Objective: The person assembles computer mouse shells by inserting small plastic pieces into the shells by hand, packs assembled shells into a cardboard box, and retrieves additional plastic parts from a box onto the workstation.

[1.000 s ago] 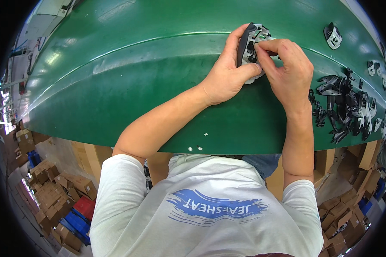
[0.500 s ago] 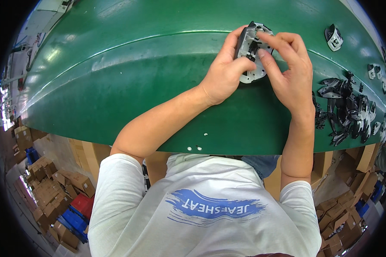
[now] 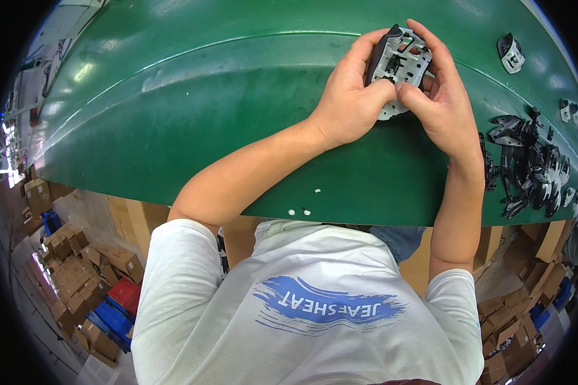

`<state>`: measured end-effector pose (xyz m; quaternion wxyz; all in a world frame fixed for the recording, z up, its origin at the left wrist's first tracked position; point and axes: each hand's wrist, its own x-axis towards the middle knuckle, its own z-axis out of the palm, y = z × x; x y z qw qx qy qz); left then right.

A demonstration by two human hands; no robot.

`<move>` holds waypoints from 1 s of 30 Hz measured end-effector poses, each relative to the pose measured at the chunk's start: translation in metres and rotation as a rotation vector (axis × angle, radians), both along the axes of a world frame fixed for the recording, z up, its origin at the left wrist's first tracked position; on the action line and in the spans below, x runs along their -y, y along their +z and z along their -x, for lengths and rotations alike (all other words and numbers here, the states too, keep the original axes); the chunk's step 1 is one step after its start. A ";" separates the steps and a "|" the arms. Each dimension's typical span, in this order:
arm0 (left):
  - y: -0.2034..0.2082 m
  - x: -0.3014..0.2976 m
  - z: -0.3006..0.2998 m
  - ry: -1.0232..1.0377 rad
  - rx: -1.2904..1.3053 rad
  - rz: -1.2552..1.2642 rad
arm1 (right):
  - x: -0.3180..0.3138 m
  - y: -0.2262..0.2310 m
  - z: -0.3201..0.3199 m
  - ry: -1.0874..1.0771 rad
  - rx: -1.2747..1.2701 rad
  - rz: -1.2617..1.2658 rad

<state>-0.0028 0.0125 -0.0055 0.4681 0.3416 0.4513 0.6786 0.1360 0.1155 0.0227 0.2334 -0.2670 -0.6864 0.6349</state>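
A hollow plastic shell (image 3: 412, 68) is held up above the table, shaped like a computer mouse cover. Black walls surround its light-grey inside, which has ribs, holes and a small black part. My left hand (image 3: 355, 93) grips the left side, its thumb pressing over the near inner part. On the other side my right hand (image 3: 448, 106) wraps the right edge, with fingers around the far corner and behind. Its thumb lies close beside the left one at the near end. Both thumbs hide part of the inside, and the shell's underside is out of sight.
A pile of black and grey plastic parts (image 3: 533, 167) lies on the green table (image 3: 173, 135) to the right. Beyond it is a separate black-and-white piece (image 3: 511, 54). Small white bits (image 3: 291, 212) lie near the front edge. Cardboard boxes (image 3: 77, 269) stand on the floor.
My right hand has gone from reaching fingers into the shell to gripping its right side, thumb near the left thumb. The shell sits slightly farther right in view.
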 end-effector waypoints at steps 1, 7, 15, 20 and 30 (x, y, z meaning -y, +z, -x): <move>0.000 0.000 -0.001 -0.002 0.013 0.005 | 0.000 0.000 0.000 -0.007 0.020 -0.002; -0.008 0.001 -0.004 0.083 -0.091 0.010 | 0.005 0.007 0.003 -0.003 0.057 0.021; -0.012 0.005 -0.007 0.176 -0.356 0.053 | 0.011 0.001 0.007 0.014 0.061 -0.055; -0.011 0.008 -0.004 0.195 -0.438 0.030 | 0.024 0.012 0.019 -0.036 0.012 -0.107; -0.004 -0.003 0.007 -0.107 -0.032 -0.084 | -0.021 -0.021 -0.006 0.128 -0.214 0.033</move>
